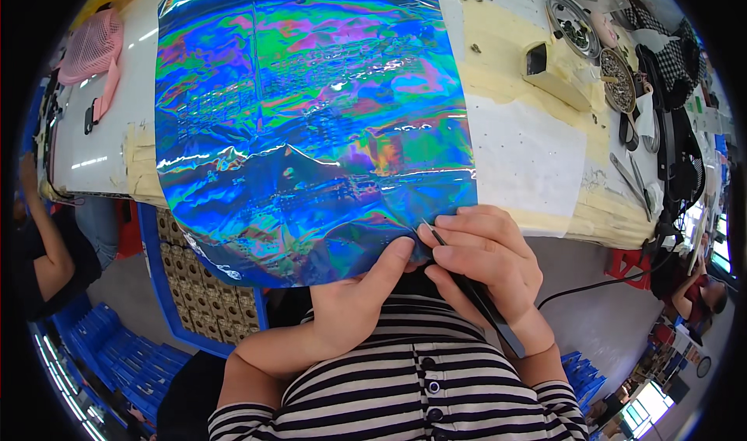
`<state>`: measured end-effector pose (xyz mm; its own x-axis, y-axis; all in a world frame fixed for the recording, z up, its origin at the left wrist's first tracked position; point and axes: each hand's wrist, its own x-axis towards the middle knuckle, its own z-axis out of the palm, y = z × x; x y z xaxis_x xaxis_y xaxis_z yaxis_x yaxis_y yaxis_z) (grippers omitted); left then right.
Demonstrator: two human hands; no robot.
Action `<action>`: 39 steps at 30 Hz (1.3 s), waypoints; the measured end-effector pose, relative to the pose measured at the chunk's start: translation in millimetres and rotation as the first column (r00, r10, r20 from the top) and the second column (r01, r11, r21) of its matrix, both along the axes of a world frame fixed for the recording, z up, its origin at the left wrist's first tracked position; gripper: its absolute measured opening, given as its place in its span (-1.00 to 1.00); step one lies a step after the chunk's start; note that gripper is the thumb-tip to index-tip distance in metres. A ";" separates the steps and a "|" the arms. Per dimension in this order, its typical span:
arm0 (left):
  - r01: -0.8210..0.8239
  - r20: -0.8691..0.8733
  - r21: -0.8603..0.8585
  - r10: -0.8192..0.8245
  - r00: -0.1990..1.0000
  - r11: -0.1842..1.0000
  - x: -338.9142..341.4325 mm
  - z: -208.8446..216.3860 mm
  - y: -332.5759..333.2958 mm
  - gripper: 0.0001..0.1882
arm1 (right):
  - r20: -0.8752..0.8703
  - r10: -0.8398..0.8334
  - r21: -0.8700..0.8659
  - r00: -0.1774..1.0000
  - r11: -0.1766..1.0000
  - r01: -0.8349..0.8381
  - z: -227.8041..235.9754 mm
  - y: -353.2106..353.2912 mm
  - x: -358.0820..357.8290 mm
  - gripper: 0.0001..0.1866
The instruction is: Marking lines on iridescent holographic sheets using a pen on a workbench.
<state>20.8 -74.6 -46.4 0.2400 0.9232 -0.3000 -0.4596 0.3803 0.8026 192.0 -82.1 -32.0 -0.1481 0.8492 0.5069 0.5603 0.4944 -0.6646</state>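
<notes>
A shiny blue sheet [311,114] with green and purple rainbow gloss covers much of the worktable, and its near edge hangs over toward my body. Rows of small raised marks show on it. My left hand [350,305] grips that near edge, thumb on top and fingers hidden underneath. In my right hand [498,266] is a pair of black tweezers [486,309], its body slanting down under my palm. The tweezers' tips meet the sheet close to my left thumb. Whether they pinch anything there is too small to tell.
White paper [529,153] lies right of the sheet, near a taped cream box [556,83]. Farther right are round dishes of small parts [618,83] and metal tweezers [629,180]. A pink mesh object [92,48] is far left. A blue tray [159,285] holds metal parts. Other people sit at both sides.
</notes>
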 end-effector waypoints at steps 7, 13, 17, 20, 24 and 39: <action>0.024 0.007 0.006 -0.024 1.000 1.000 -2.2 -2.0 0.0 -0.72 | -0.001 0.004 -0.006 1.000 1.000 -0.004 2.9 1.9 -0.3 -0.64; 0.022 -0.024 -0.017 -0.023 0.999 1.000 -0.3 2.3 2.2 -0.73 | -0.023 -0.013 -0.025 1.000 1.000 0.012 5.1 2.8 -2.0 -0.65; -0.010 -0.014 -0.038 0.010 1.000 0.999 2.4 4.8 1.8 -0.74 | -0.022 -0.008 -0.040 1.000 0.999 0.007 6.0 3.2 -1.9 -0.67; -0.014 -0.002 -0.042 0.014 1.000 0.999 3.1 5.5 2.6 -0.75 | -0.030 -0.010 -0.050 0.999 0.999 0.008 6.7 3.6 -1.8 -0.67; 0.012 -0.027 -0.039 -0.013 1.000 0.999 0.8 4.1 3.3 -0.75 | -0.042 -0.024 -0.062 0.999 0.998 0.021 8.8 4.4 -2.8 -0.68; 0.016 -0.039 -0.026 -0.017 0.999 1.000 1.3 6.6 4.3 -0.79 | -0.046 -0.009 -0.072 0.999 0.997 0.006 8.4 5.7 -0.8 -0.68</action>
<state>22.1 -70.3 -39.8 0.2428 0.9110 -0.3334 -0.4215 0.4086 0.8096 191.3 -76.3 -23.6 -0.1196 0.8846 0.4507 0.5319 0.4404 -0.7233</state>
